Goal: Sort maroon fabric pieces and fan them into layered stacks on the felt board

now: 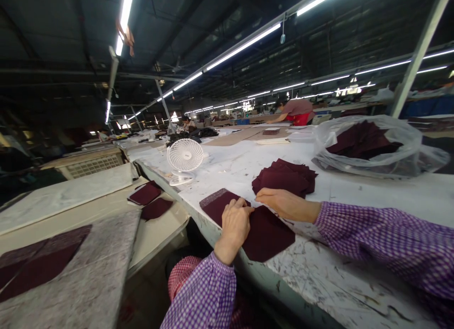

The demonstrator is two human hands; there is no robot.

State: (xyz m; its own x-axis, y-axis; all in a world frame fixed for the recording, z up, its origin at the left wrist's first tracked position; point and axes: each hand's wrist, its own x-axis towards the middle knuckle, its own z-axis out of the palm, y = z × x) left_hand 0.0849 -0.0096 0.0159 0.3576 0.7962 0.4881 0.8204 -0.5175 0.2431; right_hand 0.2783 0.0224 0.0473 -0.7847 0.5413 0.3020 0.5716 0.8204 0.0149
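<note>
At the near edge of the white table (227, 165), maroon cloth (271, 236) lying just right of the left hand (236, 225), right hand (289, 205) by its far corner, fingers gathered, either hand's grip unclear, maroon stack (283, 176) just beyond.

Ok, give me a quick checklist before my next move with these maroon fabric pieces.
1. Left hand at the nearer maroon fabric piece: ok, by its edge.
2. Right hand gripping that piece: cannot tell.
3. That piece wholly on the white table: cannot tell, it reaches the edge.
4. Maroon fabric stack squared: not ok, fanned out.
5. Clear plastic bag open: ok, maroon pieces inside.
6. White desk fan apart from both hands: ok.
</note>
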